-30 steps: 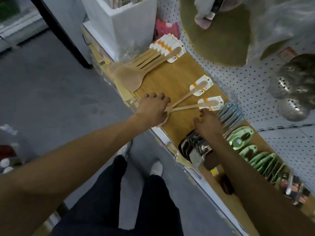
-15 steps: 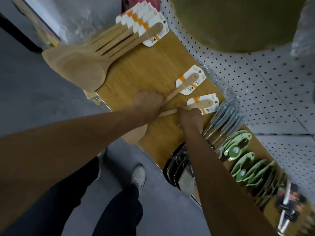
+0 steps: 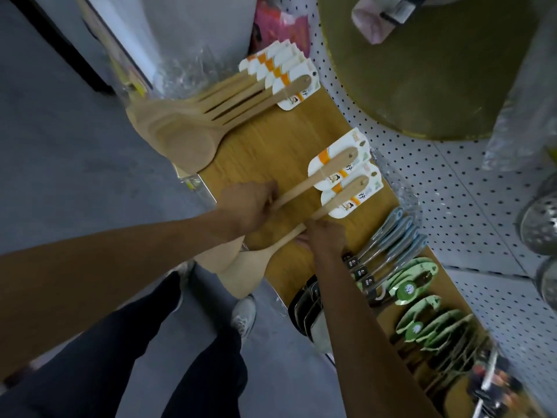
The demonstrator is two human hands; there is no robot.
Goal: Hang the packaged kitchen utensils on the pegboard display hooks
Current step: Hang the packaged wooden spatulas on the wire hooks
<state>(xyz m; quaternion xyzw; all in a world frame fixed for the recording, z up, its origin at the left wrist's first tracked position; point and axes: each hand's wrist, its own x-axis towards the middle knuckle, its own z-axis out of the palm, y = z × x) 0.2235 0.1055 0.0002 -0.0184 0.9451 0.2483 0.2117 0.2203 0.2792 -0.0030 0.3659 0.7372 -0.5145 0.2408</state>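
Two wooden spatulas with white and orange card tags lie on the wooden shelf point(image 3: 271, 137). My left hand point(image 3: 250, 203) grips the handle of the upper spatula point(image 3: 319, 173). My right hand point(image 3: 324, 236) holds the handle of the lower spatula point(image 3: 346, 194), whose blade point(image 3: 247, 267) hangs past the shelf's front edge. The two tags sit side by side near the white pegboard point(image 3: 446, 188). A bundle of several tagged wooden spoons point(image 3: 211, 122) lies further along the shelf to the left.
Grey-handled utensils point(image 3: 391, 236) and green packaged tools point(image 3: 416, 282) lie on the shelf to the right. Metal strainers point(image 3: 539, 224) and a large olive round item point(image 3: 422, 61) hang on the pegboard. Grey floor and my legs are below.
The two spatulas have been brought closer together, their tags now side by side. My right hand has slid down onto the lower handle. The camera has shifted and tilted.
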